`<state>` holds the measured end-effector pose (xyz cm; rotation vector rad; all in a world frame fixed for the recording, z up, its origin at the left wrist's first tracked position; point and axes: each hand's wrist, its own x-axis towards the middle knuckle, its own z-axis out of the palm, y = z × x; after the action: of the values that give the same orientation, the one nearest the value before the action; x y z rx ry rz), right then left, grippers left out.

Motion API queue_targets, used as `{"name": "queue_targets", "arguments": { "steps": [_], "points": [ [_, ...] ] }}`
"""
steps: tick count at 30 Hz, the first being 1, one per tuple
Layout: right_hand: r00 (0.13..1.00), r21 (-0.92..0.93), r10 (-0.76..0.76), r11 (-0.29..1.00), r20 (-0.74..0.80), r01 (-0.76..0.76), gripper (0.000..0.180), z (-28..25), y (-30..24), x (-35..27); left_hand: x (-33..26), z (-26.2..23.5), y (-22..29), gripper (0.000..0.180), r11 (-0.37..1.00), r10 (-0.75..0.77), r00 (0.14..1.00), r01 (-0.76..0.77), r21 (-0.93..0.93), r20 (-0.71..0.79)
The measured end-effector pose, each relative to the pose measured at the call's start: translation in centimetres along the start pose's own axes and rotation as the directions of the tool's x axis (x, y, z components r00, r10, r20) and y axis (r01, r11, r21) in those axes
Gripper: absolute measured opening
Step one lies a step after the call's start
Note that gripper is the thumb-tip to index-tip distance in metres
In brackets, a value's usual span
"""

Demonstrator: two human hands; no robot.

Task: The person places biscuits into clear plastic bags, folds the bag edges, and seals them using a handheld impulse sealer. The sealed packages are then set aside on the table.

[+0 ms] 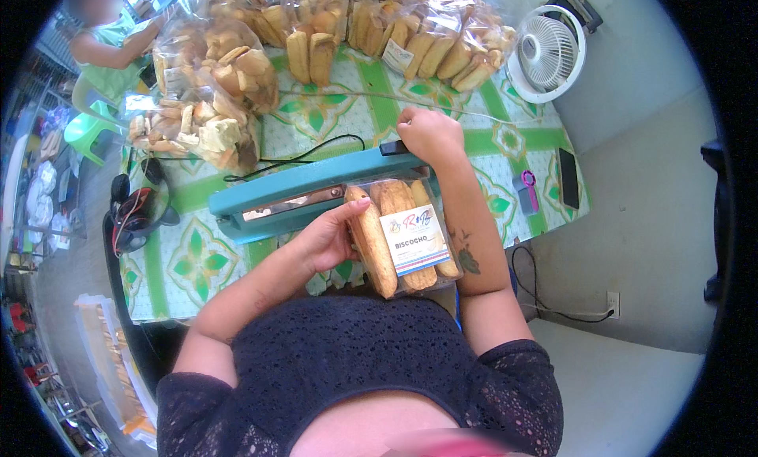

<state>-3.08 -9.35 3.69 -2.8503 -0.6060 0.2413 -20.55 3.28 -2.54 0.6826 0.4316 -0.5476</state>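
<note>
My left hand (328, 240) grips the left side of a clear plastic bag of toasted bread sticks (404, 236), its thumb over the front. The bag hangs upright in front of me, with a white printed label on its face and its top edge at a teal heat sealer (264, 196). Closed in a fist, my right hand (433, 135) bears on the black handle (392, 148) at the sealer's right end. Its curled fingers are partly hidden from view. My right forearm passes along the bag's right edge.
Several filled bread bags (312, 30) line the table's back and left. A white fan (546, 52) stands back right, near a dark phone (568, 178) and a purple-handled item (528, 190). Headphones (142, 208) lie at left. Beyond, a person (110, 46) is near a green stool (93, 133).
</note>
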Motion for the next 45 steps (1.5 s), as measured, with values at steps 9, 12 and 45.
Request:
{"name": "queue_targets", "arguments": {
  "steps": [9,12,45],
  "points": [
    [1.000,-0.008,0.007,1.000,-0.016,-0.007,0.029,0.48,0.24,0.29,-0.25,0.32,0.07,0.062,1.000,0.004,1.000,-0.004,-0.011,-0.008],
    [1.000,-0.001,0.009,1.000,-0.027,-0.009,0.028,0.47,0.22,0.21,-0.29,0.40,0.14,0.061,1.000,0.002,1.000,-0.002,-0.005,-0.020],
    [0.997,-0.068,-0.072,0.995,0.040,0.075,0.031,0.02,-0.03,0.17,-0.32,0.44,0.43,0.054,0.999,-0.021,0.999,0.019,-0.050,-0.044]
  ]
}}
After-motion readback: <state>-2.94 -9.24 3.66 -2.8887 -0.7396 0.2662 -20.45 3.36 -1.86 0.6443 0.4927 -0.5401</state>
